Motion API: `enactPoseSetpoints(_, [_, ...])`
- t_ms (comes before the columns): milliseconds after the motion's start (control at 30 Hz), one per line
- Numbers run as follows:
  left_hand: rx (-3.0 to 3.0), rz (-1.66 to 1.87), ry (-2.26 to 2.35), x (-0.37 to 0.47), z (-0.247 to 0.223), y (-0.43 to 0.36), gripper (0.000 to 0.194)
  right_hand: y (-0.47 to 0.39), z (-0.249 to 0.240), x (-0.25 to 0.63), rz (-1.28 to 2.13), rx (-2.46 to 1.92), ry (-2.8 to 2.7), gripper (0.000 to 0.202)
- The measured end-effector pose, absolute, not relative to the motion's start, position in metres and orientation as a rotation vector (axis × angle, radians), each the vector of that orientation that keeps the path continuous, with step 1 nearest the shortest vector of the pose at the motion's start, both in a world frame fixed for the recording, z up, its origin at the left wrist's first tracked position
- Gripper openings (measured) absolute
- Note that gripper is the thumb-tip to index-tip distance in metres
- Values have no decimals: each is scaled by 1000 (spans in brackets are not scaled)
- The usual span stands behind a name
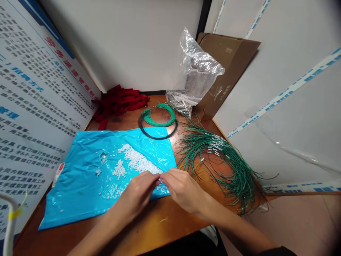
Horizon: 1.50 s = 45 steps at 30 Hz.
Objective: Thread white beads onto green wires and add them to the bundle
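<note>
My left hand (141,186) and my right hand (181,186) meet fingertip to fingertip over the front right edge of a blue plastic sheet (87,188). Both are closed in a pinch. Whatever lies between the fingers is too small or too hidden to name. Just beyond them, a heap of small white bead-like pieces (141,160) spreads across the sheet, with smaller clusters to its left. On the right of my hands lies a big bundle of green wires (237,167), with white pieces threaded on many of them near the upper end.
Behind the sheet, a coil of green wire (172,115) and a coil of black wire (157,138) overlap. Red fabric strips (122,101) are piled at the back left. A clear plastic bag (202,76) with metallic pieces leans by a cardboard box (226,60). Panels enclose the wooden table (149,233).
</note>
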<state>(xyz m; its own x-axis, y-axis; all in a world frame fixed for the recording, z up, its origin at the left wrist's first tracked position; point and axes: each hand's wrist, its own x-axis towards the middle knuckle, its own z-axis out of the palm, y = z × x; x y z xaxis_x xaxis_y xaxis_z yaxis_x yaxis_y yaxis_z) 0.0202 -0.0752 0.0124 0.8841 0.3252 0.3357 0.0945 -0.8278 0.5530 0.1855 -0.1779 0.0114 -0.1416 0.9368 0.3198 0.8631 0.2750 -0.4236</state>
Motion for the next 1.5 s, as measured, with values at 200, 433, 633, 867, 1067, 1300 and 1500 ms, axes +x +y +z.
enactPoseSetpoints(200, [2635,692,276,18,12,-62,16,-177,29,218,256,-1604,-2120,15])
enactPoseSetpoints(433, [2668,638,488,6,17,-51,17,-191,20,325,147,-1778,-2095,26])
enactPoseSetpoints(633, [2622,587,641,2,10,-52,17,-191,-10,341,48,-1881,-2106,13])
enactPoseSetpoints(867, [2787,530,833,7,11,-46,28,-191,0,330,-186,-1940,-2030,16])
enactPoseSetpoints(1067, [3035,547,525,85,66,-88,46,-193,35,307,-336,-1888,-2134,23])
enactPoseSetpoints(1300, [2783,482,299,134,63,-97,24,-202,58,285,-308,-1828,-2083,26])
enactPoseSetpoints(1500, [2775,533,177,132,72,-93,26,-208,67,278,-152,-1787,-1848,27])
